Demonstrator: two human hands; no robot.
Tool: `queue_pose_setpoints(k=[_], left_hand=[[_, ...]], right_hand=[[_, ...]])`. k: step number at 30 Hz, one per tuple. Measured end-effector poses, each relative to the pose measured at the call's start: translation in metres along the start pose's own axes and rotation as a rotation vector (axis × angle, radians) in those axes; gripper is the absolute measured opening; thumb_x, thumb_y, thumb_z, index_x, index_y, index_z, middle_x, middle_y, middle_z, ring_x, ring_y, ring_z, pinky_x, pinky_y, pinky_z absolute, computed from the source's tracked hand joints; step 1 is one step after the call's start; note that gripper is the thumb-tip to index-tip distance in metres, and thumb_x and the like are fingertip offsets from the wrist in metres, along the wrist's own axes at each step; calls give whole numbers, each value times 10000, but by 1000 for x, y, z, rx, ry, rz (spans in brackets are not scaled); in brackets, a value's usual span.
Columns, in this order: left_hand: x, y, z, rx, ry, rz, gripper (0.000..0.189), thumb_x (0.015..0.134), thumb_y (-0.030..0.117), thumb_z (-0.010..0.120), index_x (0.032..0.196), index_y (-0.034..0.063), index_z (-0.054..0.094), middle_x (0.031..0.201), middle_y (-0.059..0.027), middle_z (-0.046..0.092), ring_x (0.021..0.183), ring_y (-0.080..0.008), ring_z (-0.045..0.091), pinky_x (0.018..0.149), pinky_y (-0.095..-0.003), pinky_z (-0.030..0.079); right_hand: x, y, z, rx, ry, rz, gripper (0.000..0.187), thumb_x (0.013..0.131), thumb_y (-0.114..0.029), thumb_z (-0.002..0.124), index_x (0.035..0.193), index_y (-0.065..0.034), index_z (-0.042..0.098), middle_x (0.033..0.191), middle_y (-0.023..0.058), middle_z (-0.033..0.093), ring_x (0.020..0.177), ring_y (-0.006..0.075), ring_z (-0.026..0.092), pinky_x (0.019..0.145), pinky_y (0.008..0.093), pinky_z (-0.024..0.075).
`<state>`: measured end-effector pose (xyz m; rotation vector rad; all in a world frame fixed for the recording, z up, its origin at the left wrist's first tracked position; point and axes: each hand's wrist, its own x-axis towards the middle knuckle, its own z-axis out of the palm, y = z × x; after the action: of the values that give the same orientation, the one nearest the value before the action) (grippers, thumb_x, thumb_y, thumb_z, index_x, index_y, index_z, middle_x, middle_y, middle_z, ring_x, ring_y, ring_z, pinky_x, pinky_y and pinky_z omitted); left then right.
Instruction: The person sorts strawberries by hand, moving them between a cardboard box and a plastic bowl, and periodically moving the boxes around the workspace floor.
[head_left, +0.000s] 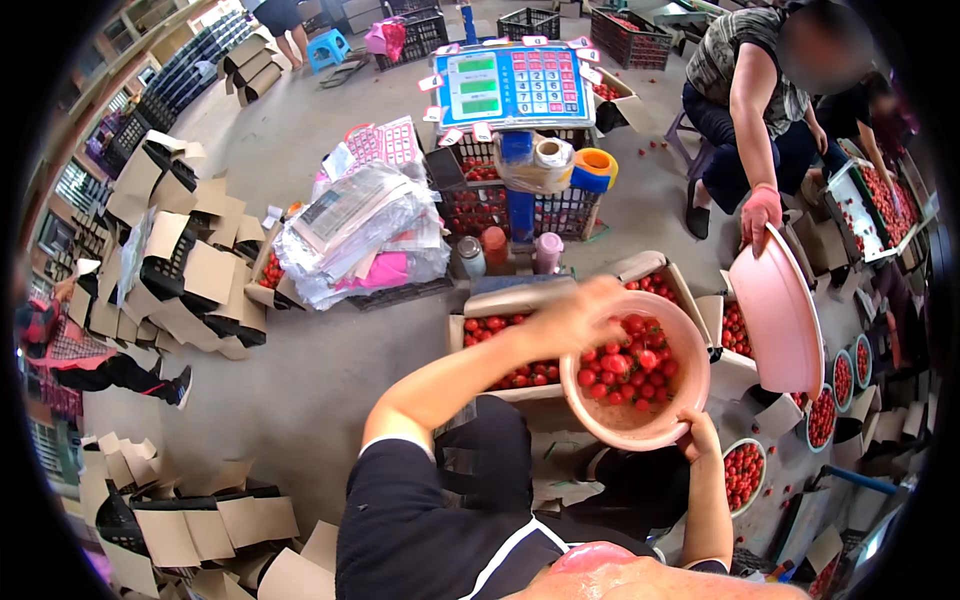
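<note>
My right hand (697, 436) grips the rim of a pink plastic basin (600, 424), which is tilted above my lap. Small red tomatoes (630, 367) lie inside it, gathered towards the far side. My left hand (581, 319) is motion-blurred at the basin's left rim, over the tomatoes. Whether its fingers hold anything cannot be made out. Beneath my left forearm stands a cardboard-lined crate (455, 334) of tomatoes, partly hidden by the arm and basin. Another lined crate (679, 289) with tomatoes sits just behind the basin.
A co-worker's gloved hand (761, 214) holds a larger pink basin (776, 315) on its edge at right. Ahead, a digital scale (514, 86) stands behind stacked crates (551, 214) with tape rolls. Plastic-wrapped papers (360, 225) lie left; bowls of tomatoes (742, 472) stand right.
</note>
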<state>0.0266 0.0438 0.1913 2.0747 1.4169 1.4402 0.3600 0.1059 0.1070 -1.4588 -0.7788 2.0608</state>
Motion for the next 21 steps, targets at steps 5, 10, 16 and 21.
queue_pose_setpoints(k=[5, 10, 16, 21], left_hand=[[-158, -86, -74, 346, 220, -904, 644, 749, 315, 633, 1254, -14, 407, 1276, -211, 411, 1199, -314, 397, 1004, -369, 317], [-298, -124, -49, 52, 223, -1464, 601, 754, 282, 637, 1233, -6, 417, 1177, -185, 499, 1127, -298, 448, 948, -427, 352], [-282, -166, -14, -528, 200, -1620, 404, 726, 156, 658, 1072, -7, 527, 931, -110, 594, 829, -241, 576, 680, -388, 478], [-273, -158, -20, -417, 83, -1673, 444, 617, 57, 632, 1016, -96, 511, 873, -169, 576, 726, -246, 541, 591, -369, 436]], right_hand=[[6, 7, -28, 39, -39, -22, 301, 673, 38, 520, 972, 67, 501, 809, 111, 562, 702, 229, 576, 685, 339, 492], [2, 2, -7, 59, -31, -55, 312, 673, 35, 516, 984, 54, 503, 840, 97, 557, 744, 207, 568, 689, 332, 485], [-3, 2, 7, -94, -26, -58, 418, 641, 42, 516, 1058, 29, 488, 874, 81, 558, 779, 207, 569, 716, 322, 486], [1, 2, 29, -183, -75, -33, 392, 626, 18, 512, 1017, 35, 501, 818, 90, 565, 719, 200, 574, 668, 314, 498]])
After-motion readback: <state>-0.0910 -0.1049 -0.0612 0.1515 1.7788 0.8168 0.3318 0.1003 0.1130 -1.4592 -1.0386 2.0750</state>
